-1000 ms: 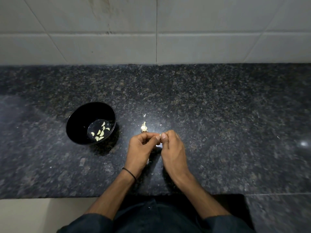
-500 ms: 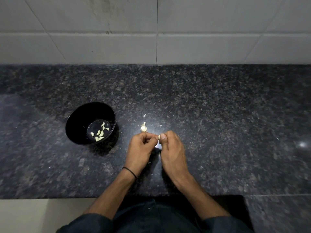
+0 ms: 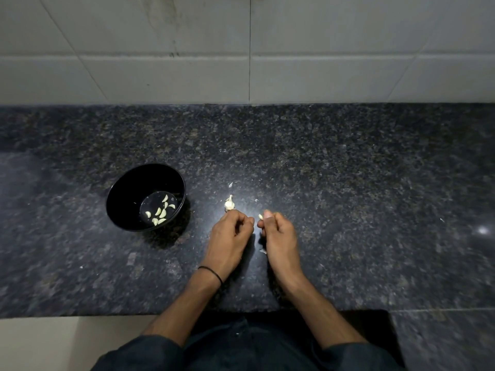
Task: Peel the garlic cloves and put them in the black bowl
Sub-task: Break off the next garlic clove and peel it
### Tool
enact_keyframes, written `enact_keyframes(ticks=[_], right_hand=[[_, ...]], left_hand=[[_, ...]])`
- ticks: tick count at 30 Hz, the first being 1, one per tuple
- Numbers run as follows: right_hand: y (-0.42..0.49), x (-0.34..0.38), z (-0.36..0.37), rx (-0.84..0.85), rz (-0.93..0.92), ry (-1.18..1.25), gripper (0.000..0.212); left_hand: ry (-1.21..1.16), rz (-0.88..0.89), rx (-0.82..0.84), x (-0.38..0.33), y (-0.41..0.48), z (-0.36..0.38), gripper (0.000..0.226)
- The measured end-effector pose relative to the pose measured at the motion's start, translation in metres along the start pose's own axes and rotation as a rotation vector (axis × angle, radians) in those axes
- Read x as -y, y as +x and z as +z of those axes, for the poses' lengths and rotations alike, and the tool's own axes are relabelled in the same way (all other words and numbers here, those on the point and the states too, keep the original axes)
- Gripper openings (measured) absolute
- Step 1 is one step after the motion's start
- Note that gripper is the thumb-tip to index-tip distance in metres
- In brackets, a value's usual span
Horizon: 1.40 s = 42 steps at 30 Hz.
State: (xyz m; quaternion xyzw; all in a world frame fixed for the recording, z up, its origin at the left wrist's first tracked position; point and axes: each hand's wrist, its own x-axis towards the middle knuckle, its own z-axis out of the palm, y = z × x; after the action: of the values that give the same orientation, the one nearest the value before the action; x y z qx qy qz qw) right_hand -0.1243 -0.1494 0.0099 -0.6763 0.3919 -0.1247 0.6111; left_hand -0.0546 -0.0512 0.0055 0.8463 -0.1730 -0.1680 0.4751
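Two hands low over dark speckled worktop [image 3: 348, 183], just apart from each other. Right hand [image 3: 278, 236] – fingers curled, thumb and forefinger pinching small pale garlic clove [image 3: 260, 216] at fingertips. Left hand [image 3: 230, 234] – fingers curled toward thumb; cannot tell whether anything is held. Thin black band [image 3: 211, 273] on left wrist. Garlic bulb remnant [image 3: 229, 204] on worktop, just beyond left knuckles. Black bowl [image 3: 126, 194] left of hands, apart from both; several peeled cloves [image 3: 160, 211] on its floor. Few skin scraps [image 3: 230, 184] near bulb remnant.
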Motion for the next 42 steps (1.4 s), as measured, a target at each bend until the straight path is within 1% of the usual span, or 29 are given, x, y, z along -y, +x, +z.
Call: enact_keyframes(ticks=[5,9,13,17,23,27,29,32,35,40,42], right_hand=[[0.0,-0.001,-0.005,-0.051,-0.085,-0.081,0.031],[0.001,-0.005,-0.008,-0.047,-0.13,-0.114,0.026],[0.0,-0.007,-0.009,-0.035,-0.149,-0.133,0.02],[0.001,-0.01,-0.008,-0.025,-0.149,-0.126,0.014],[0.0,-0.009,-0.008,-0.015,-0.121,-0.077,0.016],[-0.001,-0.009,-0.007,-0.011,-0.124,-0.062,0.015],[-0.001,-0.008,-0.008,-0.004,-0.126,-0.054,0.014],[-0.003,-0.006,-0.008,0.032,-0.137,-0.027,0.014],[-0.004,-0.005,-0.005,0.075,-0.119,0.005,0.015],[-0.004,-0.005,0.0,0.131,-0.089,0.047,0.022],[-0.003,-0.004,0.0,0.114,-0.097,0.023,0.026]], left_hand=[[0.017,0.055,-0.028,0.003,0.0,0.002,0.009],[-0.022,0.061,-0.039,0.003,-0.002,0.0,0.013],[-0.136,0.063,-0.03,0.002,-0.006,-0.003,0.019],[-0.142,0.045,-0.035,0.001,-0.008,-0.004,0.019],[-0.147,0.015,-0.044,0.001,-0.011,-0.007,0.007],[-0.11,-0.017,-0.096,0.001,-0.01,-0.009,0.017],[-0.107,0.014,-0.09,0.0,-0.012,-0.011,0.014],[-0.133,0.104,-0.027,0.001,-0.013,-0.015,0.015],[-0.106,0.148,-0.045,0.002,-0.014,-0.018,0.008],[-0.092,0.08,-0.075,0.012,-0.015,-0.021,0.004],[-0.095,0.043,-0.108,0.017,-0.016,-0.023,0.005]])
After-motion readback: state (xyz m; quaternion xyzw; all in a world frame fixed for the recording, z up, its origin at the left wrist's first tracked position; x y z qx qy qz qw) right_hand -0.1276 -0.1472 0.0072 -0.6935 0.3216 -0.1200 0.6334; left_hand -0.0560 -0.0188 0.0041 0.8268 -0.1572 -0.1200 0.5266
